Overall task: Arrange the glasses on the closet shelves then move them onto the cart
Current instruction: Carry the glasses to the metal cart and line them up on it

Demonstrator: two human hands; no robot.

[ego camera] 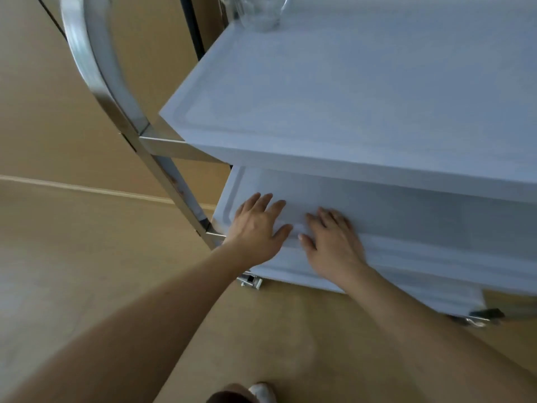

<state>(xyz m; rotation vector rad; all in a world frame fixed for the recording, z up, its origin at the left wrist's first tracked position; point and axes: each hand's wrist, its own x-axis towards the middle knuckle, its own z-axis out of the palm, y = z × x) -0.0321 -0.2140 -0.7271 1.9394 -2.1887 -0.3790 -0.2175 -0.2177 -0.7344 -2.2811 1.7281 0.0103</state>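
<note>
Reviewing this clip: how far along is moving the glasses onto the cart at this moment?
Done, apparently: at least one clear glass stands at the far edge of the cart's top shelf, partly cut off by the frame. In hand: nothing; the left hand and right hand reach open over the lower shelf, holding no glass. Left: unclear, since the closet shelves are out of view; both cart shelves show mostly bare surface.

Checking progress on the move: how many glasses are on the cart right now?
1 for sure: a clear glass at the top shelf's far left corner, cut off by the frame. More may sit out of view.
</note>
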